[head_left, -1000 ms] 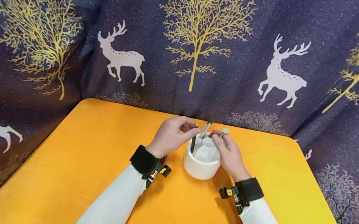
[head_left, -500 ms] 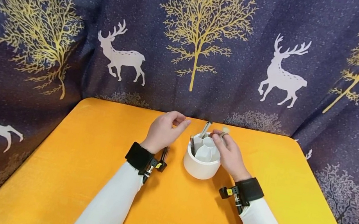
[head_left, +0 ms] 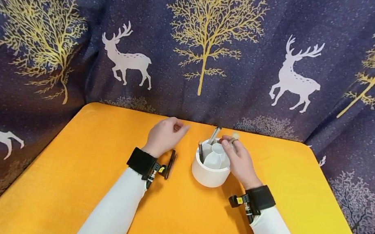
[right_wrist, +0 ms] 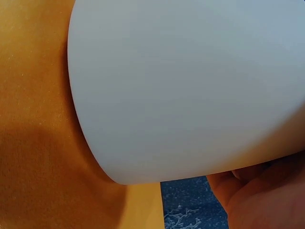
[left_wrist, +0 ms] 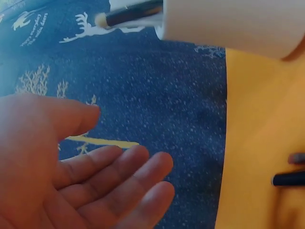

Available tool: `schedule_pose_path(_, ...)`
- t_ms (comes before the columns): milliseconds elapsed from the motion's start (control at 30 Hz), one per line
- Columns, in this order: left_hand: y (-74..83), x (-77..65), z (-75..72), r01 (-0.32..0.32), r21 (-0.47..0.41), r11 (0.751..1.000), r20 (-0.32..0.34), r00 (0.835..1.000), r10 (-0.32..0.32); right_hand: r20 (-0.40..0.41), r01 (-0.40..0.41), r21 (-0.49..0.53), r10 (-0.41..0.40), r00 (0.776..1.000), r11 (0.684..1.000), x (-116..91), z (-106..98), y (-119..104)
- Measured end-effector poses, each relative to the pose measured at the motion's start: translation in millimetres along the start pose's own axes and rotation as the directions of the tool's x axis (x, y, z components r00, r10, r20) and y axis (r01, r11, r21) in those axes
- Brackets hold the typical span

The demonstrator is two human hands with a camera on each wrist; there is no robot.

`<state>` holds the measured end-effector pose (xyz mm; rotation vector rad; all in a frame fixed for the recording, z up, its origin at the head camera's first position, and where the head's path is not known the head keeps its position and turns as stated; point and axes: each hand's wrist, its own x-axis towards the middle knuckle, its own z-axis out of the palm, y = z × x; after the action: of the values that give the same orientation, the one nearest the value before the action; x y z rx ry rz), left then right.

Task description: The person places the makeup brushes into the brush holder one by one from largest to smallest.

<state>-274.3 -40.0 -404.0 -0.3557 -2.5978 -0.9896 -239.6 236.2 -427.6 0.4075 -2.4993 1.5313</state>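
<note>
My left hand point(head_left: 166, 135) is empty, left of a white round pen holder point(head_left: 209, 177) with several inner compartments. In the left wrist view its fingers point(left_wrist: 128, 176) are relaxed and the thumb stands apart. My right hand point(head_left: 238, 158) grips the holder's right rim, its fingertips partly hidden behind the wall in the right wrist view. A dark pen point(head_left: 201, 151) with a light end leans in the holder's left compartment. A grey-white slim tool point(head_left: 214, 135) with a dark tip stands at the back. Something pale green point(head_left: 235, 136) shows behind my right fingers.
A black pen point(head_left: 171, 159) and a slim reddish one point(head_left: 173, 167) lie on the orange-yellow table point(head_left: 184, 224), close to my left wrist. Behind the table's back edge hangs a dark blue curtain point(head_left: 175, 102) with deer and trees.
My left hand has let go of the dark pen, which now leans in the holder, and has drawn back to the left, uncovering the pens on the table. The right hand stays put.
</note>
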Motion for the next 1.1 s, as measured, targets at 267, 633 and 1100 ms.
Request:
schedule_pose_path(267,-13.1,2.4,1.8,0.022,0.029,0.999,0.028,0.999,-0.023,-0.002,-0.006,0.013,0.006,1.0,1.0,-0.9,0.2,-0.8)
schedule_pose_path(633,-19.4,-0.3,1.9,0.114,0.094,0.989,0.11,0.986,-0.125,-0.004,-0.004,0.0,0.004,1.0,1.0,-0.8,0.7,1.6)
schedule_pose_path(1100,-25.6,-3.1,4.3,0.175,0.177,0.968,0.201,0.957,-0.21,-0.004,-0.004,0.001,0.004,1.0,1.0,-0.4,0.4,0.4)
